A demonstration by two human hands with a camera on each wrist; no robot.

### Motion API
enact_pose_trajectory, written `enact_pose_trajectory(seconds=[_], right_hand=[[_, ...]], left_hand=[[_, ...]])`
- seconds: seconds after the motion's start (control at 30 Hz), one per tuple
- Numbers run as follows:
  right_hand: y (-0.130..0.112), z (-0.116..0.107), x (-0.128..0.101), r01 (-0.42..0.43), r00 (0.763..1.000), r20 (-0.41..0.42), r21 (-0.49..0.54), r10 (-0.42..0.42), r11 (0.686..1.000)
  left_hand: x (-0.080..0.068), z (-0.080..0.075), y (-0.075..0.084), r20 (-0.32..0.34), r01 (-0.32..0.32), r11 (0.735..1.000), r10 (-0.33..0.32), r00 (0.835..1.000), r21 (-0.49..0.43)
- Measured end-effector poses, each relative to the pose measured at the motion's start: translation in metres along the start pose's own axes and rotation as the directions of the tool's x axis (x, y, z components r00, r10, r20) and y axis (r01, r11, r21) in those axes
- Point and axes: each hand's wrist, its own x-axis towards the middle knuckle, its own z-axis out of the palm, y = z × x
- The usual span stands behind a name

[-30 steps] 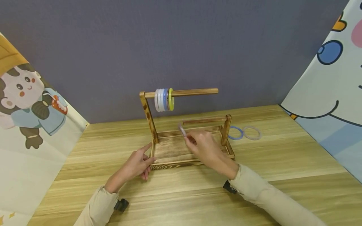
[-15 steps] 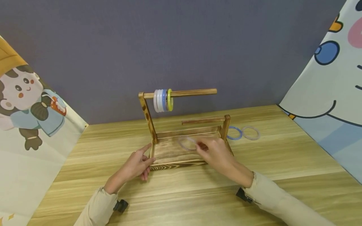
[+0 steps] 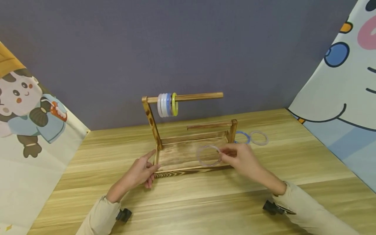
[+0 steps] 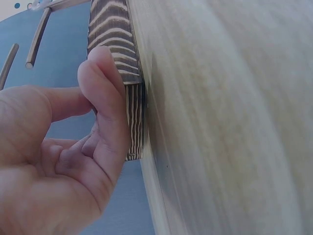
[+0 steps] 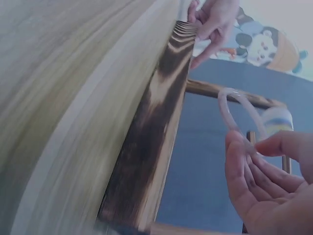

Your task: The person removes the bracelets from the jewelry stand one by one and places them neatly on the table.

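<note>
A translucent pale-pink bangle point(image 3: 198, 156) is pinched by its edge between the thumb and fingers of my right hand point(image 3: 243, 161), over the tray of a wooden bangle rack point(image 3: 179, 174). In the right wrist view that bangle point(image 5: 225, 110) stands up from the fingertips. My left hand point(image 3: 138, 173) grips the rack's front left corner, index finger along the left side and thumb at the front rim. White and blue bangles point(image 3: 163, 105) and a yellow bangle point(image 3: 175, 110) hang toward the left of the upper bar point(image 3: 202, 96).
Behind the rack's right post point(image 3: 232, 130), a blue bangle point(image 3: 246, 136) and a pale-pink bangle point(image 3: 265, 141) lie on the table. The shorter lower bar point(image 3: 208, 125) points left from that post. A grey wall point(image 3: 188, 49) rises behind.
My right hand has moved right and toward me from near the lower bar's free end, carrying the bangle, which now faces the head camera more fully. My left hand stays at the rack's corner.
</note>
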Motion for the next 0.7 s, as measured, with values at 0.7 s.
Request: enact_pose_trajectory(seconds=[0.7], right_hand=[[0.036, -0.116, 0.003, -0.177, 0.979, 0.114, 0.070, 0.168, 0.982]], left_hand=[[0.001, 0.000, -0.001, -0.004, 0.004, 1.000, -0.004, 1.000, -0.017]])
